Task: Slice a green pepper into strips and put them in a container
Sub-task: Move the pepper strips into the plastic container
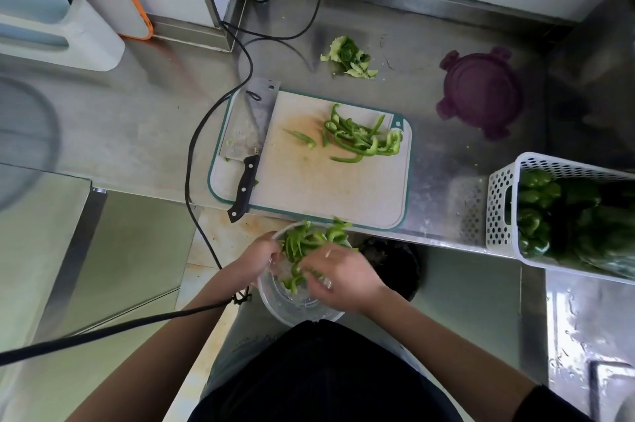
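Note:
A clear round container (292, 304) is held below the counter's front edge, with green pepper strips (304, 244) in and above it. My left hand (256, 258) grips the container's left rim. My right hand (343, 275) hovers over its mouth, fingers curled around some strips. More pepper strips (362, 139) lie on the right part of the cutting board (309, 181). A cleaver (247, 146) with a black handle rests on the board's left side.
The purple lid (481, 91) lies on the steel counter to the right. Pepper scraps (350, 58) sit behind the board. A white basket (498, 208) of whole green peppers stands at the right. A black cable (192, 160) crosses left of the board.

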The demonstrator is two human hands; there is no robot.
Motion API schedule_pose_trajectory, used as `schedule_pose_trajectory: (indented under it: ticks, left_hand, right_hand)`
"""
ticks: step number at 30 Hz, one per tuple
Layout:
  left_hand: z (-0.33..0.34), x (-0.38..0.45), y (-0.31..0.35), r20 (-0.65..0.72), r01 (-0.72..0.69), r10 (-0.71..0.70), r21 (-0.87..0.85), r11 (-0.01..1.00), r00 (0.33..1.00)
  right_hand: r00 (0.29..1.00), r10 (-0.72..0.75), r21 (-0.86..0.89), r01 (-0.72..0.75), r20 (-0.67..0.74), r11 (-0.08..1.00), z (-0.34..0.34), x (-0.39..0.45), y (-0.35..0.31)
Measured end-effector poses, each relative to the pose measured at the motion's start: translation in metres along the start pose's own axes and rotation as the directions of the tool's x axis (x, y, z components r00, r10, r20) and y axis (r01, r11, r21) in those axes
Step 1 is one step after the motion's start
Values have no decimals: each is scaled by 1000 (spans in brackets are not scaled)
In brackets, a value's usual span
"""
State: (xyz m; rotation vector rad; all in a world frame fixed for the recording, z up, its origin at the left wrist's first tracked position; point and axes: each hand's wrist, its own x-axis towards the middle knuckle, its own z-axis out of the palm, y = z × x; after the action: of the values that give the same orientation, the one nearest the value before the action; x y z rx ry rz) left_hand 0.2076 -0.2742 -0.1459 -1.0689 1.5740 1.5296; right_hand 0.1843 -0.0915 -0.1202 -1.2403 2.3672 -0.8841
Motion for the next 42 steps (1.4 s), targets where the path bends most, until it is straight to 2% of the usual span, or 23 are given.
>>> schedule_pose_trajectory:
  ticks: [2, 3, 4, 7, 11, 13, 15, 16, 18, 20, 22, 27, 29, 31, 34, 36, 38, 39, 42]
  left_hand:
    - [-3, 19, -11, -14, 37, -37, 3, 999, 999]
    - [-4, 24, -13, -27, 68, -67, 25, 997, 997]
    - [-4, 24, -12, -36, 88, -86, 47, 995, 996]
    - [-2, 25, -6, -33, 119, -116, 99, 988, 993]
    - [2, 19, 6, -90, 167, -152, 201, 965, 984]
    - [5, 10, 12, -68, 169, -157, 238, 957, 985]
    - [6, 7, 9, -34, 129, -124, 220, 967, 992]
    - [5, 5, 6, -12, 84, -84, 182, 980, 996]
    - [1, 2, -2, 0, 18, -19, 108, 994, 1000]
    - [1, 5, -2, -5, 33, -32, 143, 989, 999]
    - [3, 8, 3, -17, 81, -79, 245, 966, 997]
    - [6, 7, 13, -33, 77, -70, 369, 926, 997]
    - [6, 7, 13, -32, 78, -72, 374, 924, 997]
    - [5, 5, 14, -20, 95, -94, 371, 924, 995]
    - [3, -2, 12, -16, 98, -98, 296, 950, 995]
    - [4, -9, 15, 15, 56, -62, 253, 966, 998]
    - [3, -17, 15, 55, 16, -24, 136, 991, 998]
    - [1, -21, 14, 73, 0, -5, 71, 997, 997]
    - [-1, -21, 9, 102, -2, -2, 41, 999, 995]
  right_hand:
    - [970, 73, -56, -88, -232, 995, -8, 5, 9]
    - [959, 114, -75, -138, -261, 988, -11, 11, 13]
    - [965, 147, -95, -171, -220, 981, -13, 18, 16]
    - [983, 163, -190, -145, 83, 971, -4, 31, 18]
    - [978, 137, -251, -94, 158, 963, 14, 12, 19]
    - [969, 108, -166, -72, 222, 983, 18, -1, 16]
    - [948, 14, -71, 9, 319, 997, 17, -11, 12]
    - [947, -54, -42, 71, 316, 997, 16, -15, 11]
    - [976, -111, -14, 116, 188, 993, 12, -18, 11]
    - [999, -39, -22, 38, -36, 999, 4, -10, 14]
    - [987, 74, -46, -82, -145, 996, -6, 6, 19]
    - [933, 349, -118, -357, -85, 927, -12, 29, 35]
    - [956, 289, -153, -294, -54, 944, -16, 30, 38]
    - [976, 189, -151, -205, -112, 967, -25, 40, 39]
    - [957, 239, -166, -265, -163, 950, -47, 86, 46]
    - [966, 250, -283, -260, -73, 923, -55, 128, 57]
    - [957, 280, -392, -231, 73, 891, -50, 153, 61]
    - [950, 294, -421, -226, 103, 878, -42, 157, 62]
    - [954, 297, -406, -254, 46, 878, -29, 143, 58]
